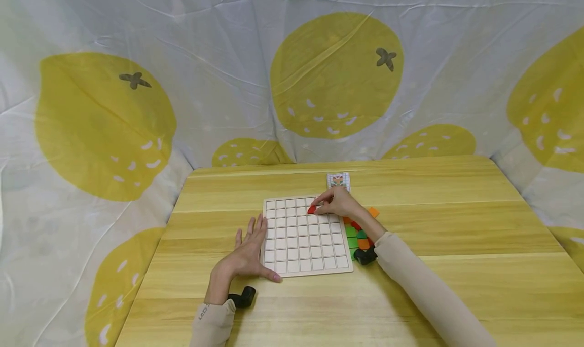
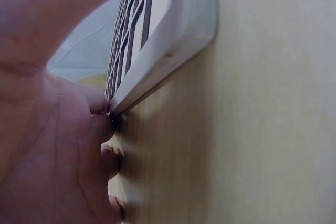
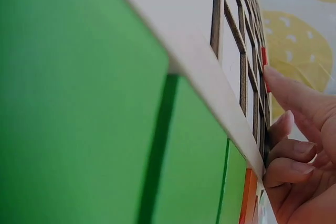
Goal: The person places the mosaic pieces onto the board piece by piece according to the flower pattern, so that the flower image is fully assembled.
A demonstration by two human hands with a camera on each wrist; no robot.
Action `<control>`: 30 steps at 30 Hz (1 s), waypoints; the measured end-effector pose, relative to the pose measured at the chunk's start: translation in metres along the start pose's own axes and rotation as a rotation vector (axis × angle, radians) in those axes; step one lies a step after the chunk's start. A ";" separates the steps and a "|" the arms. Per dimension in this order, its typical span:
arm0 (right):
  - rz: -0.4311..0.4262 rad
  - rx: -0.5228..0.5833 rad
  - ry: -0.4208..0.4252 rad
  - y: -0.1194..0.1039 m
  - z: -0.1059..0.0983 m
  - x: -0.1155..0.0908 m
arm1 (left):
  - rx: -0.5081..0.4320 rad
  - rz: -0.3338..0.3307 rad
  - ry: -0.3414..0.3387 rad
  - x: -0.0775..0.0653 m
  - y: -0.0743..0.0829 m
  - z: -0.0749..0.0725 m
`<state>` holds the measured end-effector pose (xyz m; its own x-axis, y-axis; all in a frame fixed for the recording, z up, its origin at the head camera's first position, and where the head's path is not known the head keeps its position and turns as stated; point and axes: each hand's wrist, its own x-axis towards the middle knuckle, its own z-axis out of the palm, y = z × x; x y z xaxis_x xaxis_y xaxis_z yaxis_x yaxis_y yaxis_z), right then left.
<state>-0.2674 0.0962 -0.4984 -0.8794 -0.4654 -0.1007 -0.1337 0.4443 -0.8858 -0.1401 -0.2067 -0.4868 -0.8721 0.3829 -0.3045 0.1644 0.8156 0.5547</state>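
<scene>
A pale wooden grid board point(image 1: 303, 241) lies flat on the table. My left hand point(image 1: 244, 256) rests at its left side, fingers spread along the edge and thumb by the near edge. The left wrist view shows the fingertips against the board's side point(image 2: 157, 59). Over the far right part of the board, my right hand point(image 1: 339, 202) pinches a red tile point(image 1: 312, 210) with a rounded edge, at a cell in the upper rows. In the right wrist view the thumb touches the red tile point(image 3: 265, 69); the other fingers curl below it.
Green tiles point(image 1: 352, 237) and orange tiles point(image 1: 374, 213) lie along the board's right side, with red ones among them, partly under the right forearm. A patterned card point(image 1: 337, 179) lies beyond the board. A lemon-print cloth point(image 1: 228, 83) hangs behind the table point(image 1: 447, 215).
</scene>
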 end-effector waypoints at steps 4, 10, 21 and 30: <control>0.017 0.001 0.000 0.000 -0.002 -0.001 | 0.001 0.002 -0.002 0.001 0.000 0.000; 0.031 0.008 -0.010 0.003 -0.016 -0.008 | 0.000 0.006 -0.012 0.002 0.001 0.000; 0.090 -0.041 0.084 0.018 -0.070 -0.058 | -0.013 0.014 0.006 -0.002 -0.003 -0.002; 0.109 -0.055 0.095 0.043 -0.085 -0.084 | 0.001 0.021 0.003 -0.002 -0.002 -0.003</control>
<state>-0.2385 0.2198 -0.4894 -0.9289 -0.3387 -0.1495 -0.0576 0.5311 -0.8453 -0.1404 -0.2105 -0.4853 -0.8698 0.3987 -0.2908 0.1832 0.8081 0.5598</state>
